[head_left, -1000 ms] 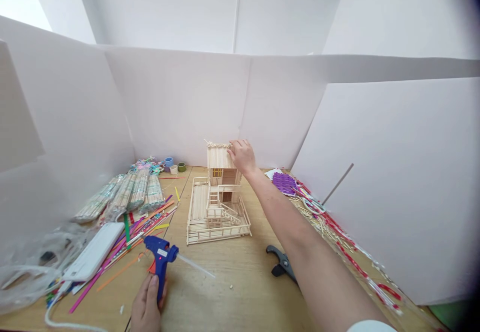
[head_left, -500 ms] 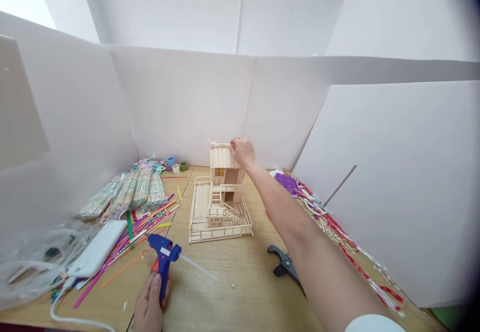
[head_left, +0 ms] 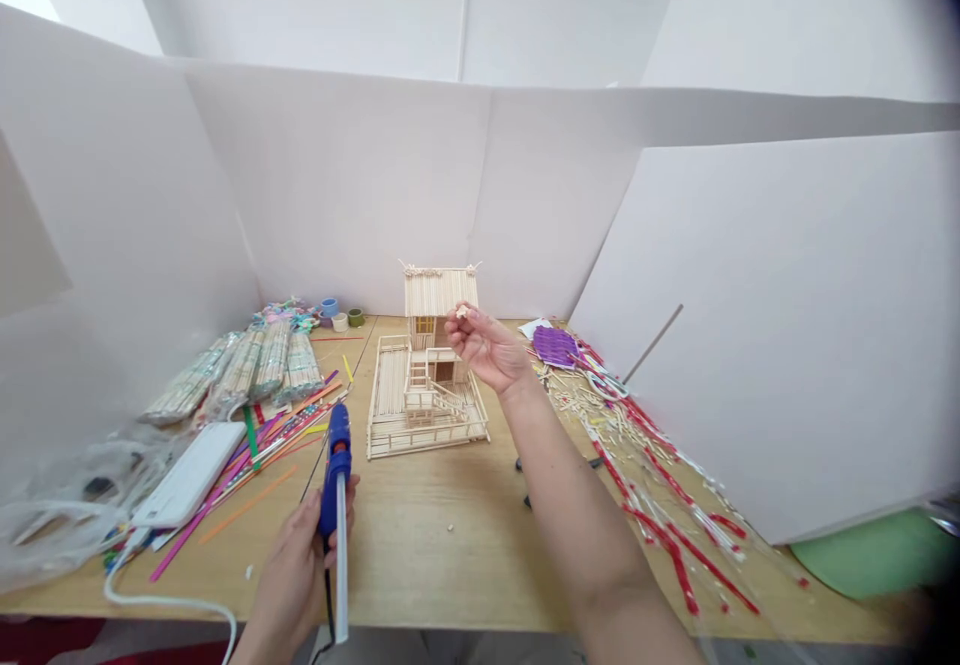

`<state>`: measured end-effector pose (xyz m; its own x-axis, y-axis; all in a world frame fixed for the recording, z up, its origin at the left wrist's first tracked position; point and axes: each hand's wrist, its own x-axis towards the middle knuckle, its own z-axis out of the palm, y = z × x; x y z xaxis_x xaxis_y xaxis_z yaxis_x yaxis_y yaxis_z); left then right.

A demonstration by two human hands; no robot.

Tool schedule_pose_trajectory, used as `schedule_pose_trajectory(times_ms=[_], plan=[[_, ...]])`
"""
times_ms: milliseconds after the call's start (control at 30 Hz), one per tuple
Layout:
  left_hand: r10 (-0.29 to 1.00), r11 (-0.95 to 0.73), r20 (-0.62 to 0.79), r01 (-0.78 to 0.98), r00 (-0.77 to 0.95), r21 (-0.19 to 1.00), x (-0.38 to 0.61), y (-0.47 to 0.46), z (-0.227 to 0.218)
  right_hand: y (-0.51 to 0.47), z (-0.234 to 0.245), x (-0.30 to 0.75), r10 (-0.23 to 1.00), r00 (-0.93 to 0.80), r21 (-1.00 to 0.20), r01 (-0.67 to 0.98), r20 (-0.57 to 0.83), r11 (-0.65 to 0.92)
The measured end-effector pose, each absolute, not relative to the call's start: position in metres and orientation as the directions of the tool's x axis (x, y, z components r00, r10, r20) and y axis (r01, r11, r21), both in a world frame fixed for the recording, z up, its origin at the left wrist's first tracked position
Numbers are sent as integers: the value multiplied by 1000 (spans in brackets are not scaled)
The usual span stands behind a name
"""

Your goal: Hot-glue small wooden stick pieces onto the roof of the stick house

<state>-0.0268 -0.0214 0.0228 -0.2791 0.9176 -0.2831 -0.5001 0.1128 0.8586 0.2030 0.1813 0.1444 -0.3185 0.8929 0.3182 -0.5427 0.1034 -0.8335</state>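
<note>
The left hand (head_left: 292, 565) closes around a blue hot glue gun (head_left: 338, 465), held upright. The right hand (head_left: 484, 348) is half open and pinches a small pale piece (head_left: 461, 312) near the stick model house (head_left: 427, 385).

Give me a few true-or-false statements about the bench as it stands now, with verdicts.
The left hand grips the blue glue gun. True.
The right hand is empty. False: a small pale bit sits at its fingertips.
Bundled sticks lie left of the stick house. True.
The purple woven mat lies left of the stick house. False: it lies to the right.
</note>
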Motion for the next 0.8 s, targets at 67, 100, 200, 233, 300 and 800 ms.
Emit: schedule_pose_trajectory(times_ms=[67, 100, 200, 233, 300, 800], plan=[[961, 98, -224, -555, -164, 826, -24, -17, 34, 158, 142, 204, 886, -385, -737, -672, 257, -78], [980, 79, -170, -574, -106, 815, -22, -15, 39, 149, 141, 204, 890, -387, -712, -694, 243, -108], [1000, 19, -5, -597, 25, 802, -16, -12, 56, 127, 136, 206, 911, -346, -696, -711, 224, -99], [997, 14, 32, -607, 65, 795, -12, -11, 62, 122, 134, 206, 919, -326, -701, -709, 222, -83], [989, 27, 73, -645, 129, 764, -4, -10, 75, 112, 129, 206, 933, -285, -716, -697, 219, -45], [938, 248, 39, -746, 343, 618, 20, -5, 92, 103, 103, 197, 952, -228, -734, -679, 203, -6]])
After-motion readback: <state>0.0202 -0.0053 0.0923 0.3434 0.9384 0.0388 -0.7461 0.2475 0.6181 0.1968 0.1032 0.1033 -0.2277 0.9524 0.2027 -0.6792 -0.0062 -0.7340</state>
